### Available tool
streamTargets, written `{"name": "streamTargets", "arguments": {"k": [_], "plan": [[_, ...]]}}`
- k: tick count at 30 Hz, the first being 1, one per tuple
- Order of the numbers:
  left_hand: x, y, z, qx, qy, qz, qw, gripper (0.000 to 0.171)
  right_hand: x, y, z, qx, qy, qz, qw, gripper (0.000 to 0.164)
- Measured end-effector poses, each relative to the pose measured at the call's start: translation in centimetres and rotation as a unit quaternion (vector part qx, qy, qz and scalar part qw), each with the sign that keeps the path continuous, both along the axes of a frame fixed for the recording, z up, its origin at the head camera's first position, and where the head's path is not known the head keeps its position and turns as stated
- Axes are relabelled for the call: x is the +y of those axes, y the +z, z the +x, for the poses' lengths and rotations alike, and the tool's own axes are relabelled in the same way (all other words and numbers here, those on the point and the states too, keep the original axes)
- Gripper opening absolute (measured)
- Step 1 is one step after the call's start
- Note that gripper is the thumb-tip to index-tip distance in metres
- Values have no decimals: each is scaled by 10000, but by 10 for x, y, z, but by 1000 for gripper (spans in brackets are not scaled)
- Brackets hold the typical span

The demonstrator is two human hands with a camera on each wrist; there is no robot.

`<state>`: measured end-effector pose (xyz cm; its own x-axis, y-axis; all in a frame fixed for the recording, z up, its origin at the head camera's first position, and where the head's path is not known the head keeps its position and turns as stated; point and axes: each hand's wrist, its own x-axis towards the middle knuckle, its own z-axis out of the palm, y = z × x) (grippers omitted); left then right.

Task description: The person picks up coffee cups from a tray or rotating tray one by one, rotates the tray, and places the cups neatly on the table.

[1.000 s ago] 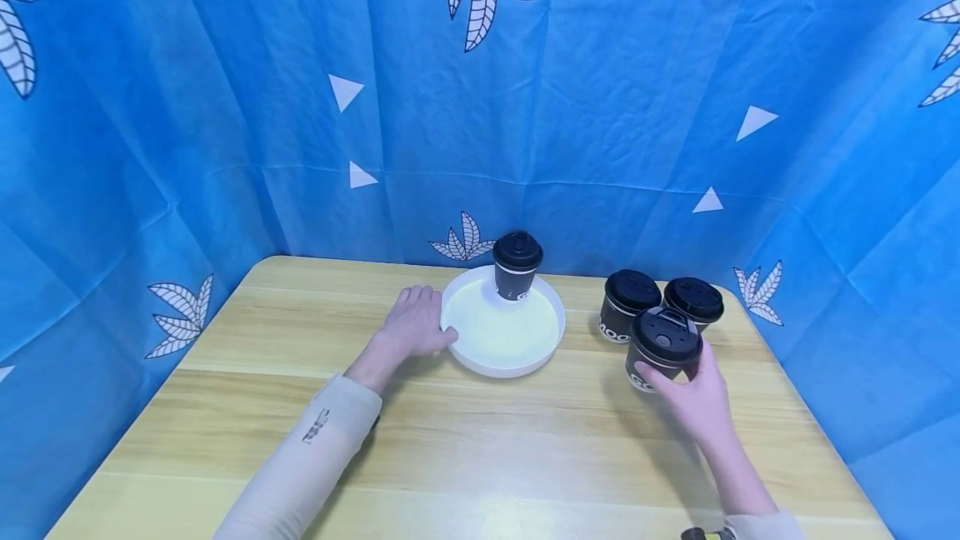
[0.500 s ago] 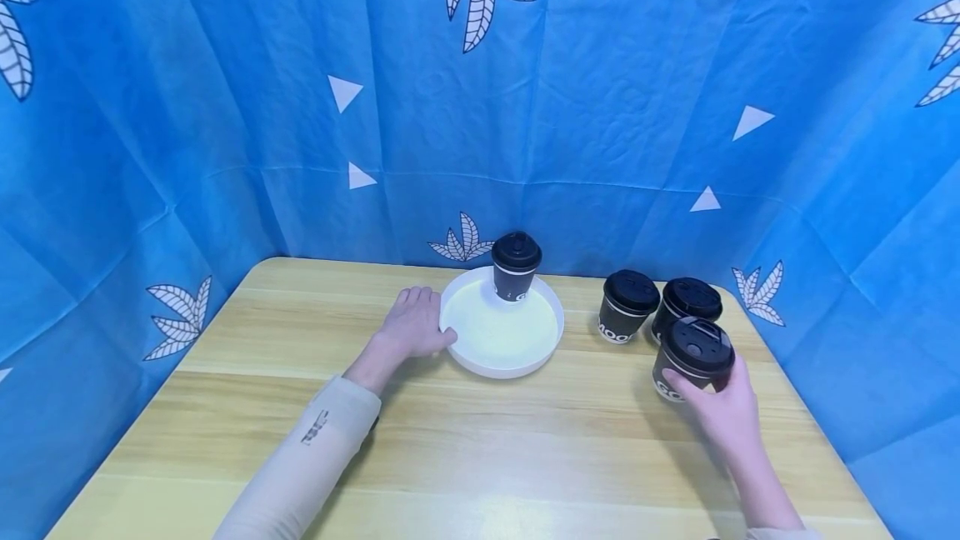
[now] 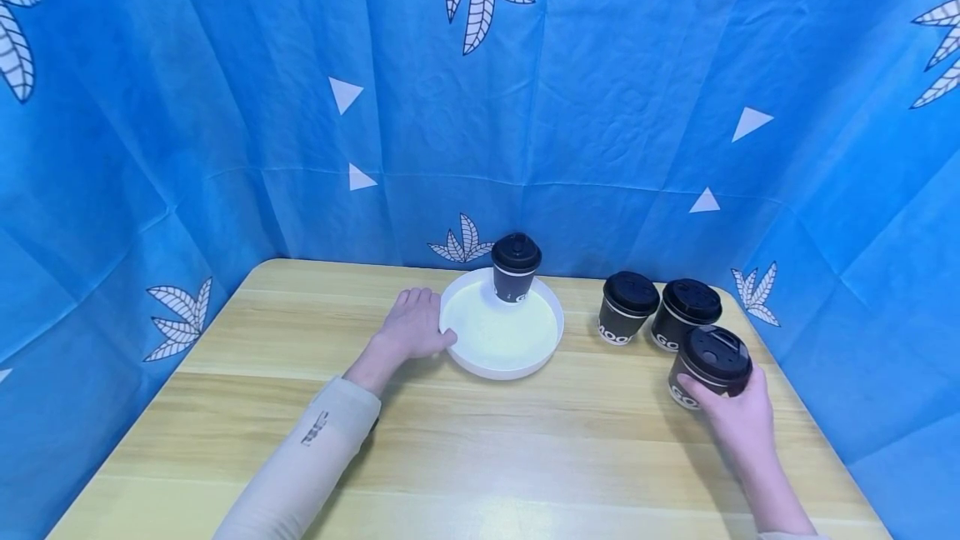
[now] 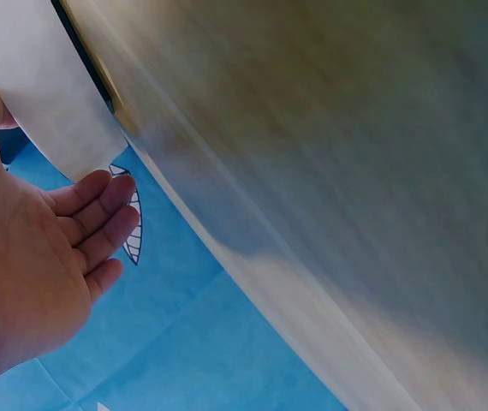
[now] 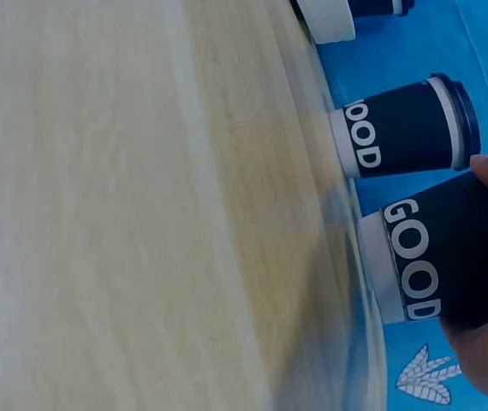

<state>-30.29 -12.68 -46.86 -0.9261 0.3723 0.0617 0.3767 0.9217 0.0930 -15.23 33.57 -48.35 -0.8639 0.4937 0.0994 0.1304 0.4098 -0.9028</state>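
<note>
My right hand (image 3: 745,417) grips a dark, lidded paper coffee cup (image 3: 711,358), thumb on its near side. In the right wrist view the held cup (image 5: 471,248) shows white "GOOD" lettering, and its lid is hidden. My left hand (image 3: 408,327) rests against the left side of a round white tray (image 3: 498,372), thumb at the rim. Relaxed fingers (image 4: 98,231) lie beside the tray wall (image 4: 47,86) in the left wrist view. One lidded cup (image 3: 515,267) stands upright toward the back of the tray.
Two more lidded cups stand at the back right, the left one (image 3: 628,307) close beside the right one (image 3: 684,313), just behind the held cup. The wooden table (image 3: 480,457) ends at a blue curtain (image 3: 600,107) with white leaf prints.
My right hand has moved right and toward me with the held coffee cup, away from the two cups behind it. My left hand and the tray have stayed put.
</note>
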Motion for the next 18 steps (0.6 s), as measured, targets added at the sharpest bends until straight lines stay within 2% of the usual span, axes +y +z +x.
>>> {"name": "streamTargets", "arguments": {"k": [7, 18], "plan": [[0, -2, -1, -1, 20, 61, 10000, 78, 5, -5, -1, 46, -164, -4, 9999, 105], [0, -1, 0, -6, 45, 51, 10000, 78, 9, -5, -2, -120, -292, -102, 9995, 105]]}}
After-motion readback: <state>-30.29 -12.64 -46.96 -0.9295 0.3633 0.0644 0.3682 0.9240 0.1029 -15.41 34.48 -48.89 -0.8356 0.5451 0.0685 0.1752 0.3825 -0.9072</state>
